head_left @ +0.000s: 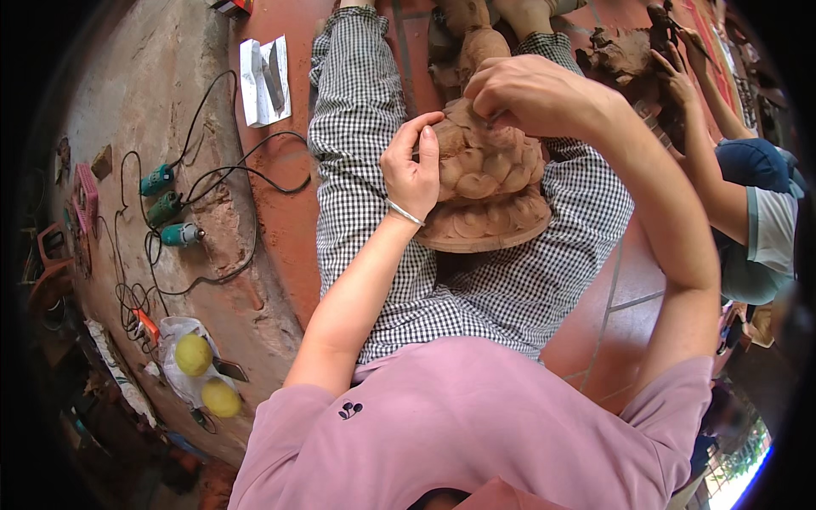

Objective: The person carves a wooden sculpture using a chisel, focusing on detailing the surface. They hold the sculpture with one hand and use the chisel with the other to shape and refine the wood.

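Note:
Between my thighs, in checked trousers, lies a brown wood carving (489, 166) with rounded, overlapping forms and a flat oval base toward me. Its narrower far part reaches away between my lower legs. My left hand (414, 166), a silver bangle at its wrist, lies against the carving's left side with the fingers bent round it and the thumb raised. Over the upper middle of the carving, my right hand (518, 95) is closed with its fingers curled down to the wood. Whatever it may hold is hidden by the fingers.
Green power tools (180, 235) with black cords lie on the concrete ledge at left, near two yellow round fruits (194, 354) on a plastic bag. A dark blade-like piece (275, 78) lies on white packaging on the red tiles. Another person (722, 187) works at right beside another carving (625, 55).

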{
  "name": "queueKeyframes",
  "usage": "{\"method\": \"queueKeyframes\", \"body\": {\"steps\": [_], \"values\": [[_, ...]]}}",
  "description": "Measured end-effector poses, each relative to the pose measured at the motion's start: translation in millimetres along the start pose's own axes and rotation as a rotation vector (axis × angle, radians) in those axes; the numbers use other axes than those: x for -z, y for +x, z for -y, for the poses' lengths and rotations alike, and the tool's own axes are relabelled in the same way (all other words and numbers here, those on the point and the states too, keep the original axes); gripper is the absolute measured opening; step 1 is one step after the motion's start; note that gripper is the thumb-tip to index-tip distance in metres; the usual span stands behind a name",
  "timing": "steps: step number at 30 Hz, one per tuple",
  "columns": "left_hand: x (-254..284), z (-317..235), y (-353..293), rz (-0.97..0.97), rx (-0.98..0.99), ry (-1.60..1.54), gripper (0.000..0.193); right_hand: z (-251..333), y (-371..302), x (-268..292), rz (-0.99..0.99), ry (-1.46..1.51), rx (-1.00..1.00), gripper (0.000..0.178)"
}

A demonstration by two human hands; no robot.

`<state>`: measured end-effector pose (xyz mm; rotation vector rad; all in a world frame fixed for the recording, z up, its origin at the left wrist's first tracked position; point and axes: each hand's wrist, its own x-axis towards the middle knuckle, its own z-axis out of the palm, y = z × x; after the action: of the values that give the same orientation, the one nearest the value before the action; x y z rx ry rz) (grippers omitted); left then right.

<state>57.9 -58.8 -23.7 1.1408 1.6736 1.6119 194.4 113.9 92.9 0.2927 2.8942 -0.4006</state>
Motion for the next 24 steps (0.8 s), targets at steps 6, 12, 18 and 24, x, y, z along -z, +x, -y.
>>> {"method": "queueKeyframes", "body": {"steps": [6,12,18,24], "values": [[9,-3,-2,0.052,0.042,0.094,0.024,25,46,43,0.263,-0.089,0.221,0.008],[0,-9,3,-0.001,-0.064,-0.023,0.022,3,44,27,0.175,-0.014,0.12,0.018],[8,-3,-1,0.049,0.01,0.077,0.022,27,58,50,0.45,-0.038,0.159,0.014],[6,-8,3,-0.017,-0.034,0.029,0.022,12,52,37,0.36,-0.087,0.157,0.012]]}}
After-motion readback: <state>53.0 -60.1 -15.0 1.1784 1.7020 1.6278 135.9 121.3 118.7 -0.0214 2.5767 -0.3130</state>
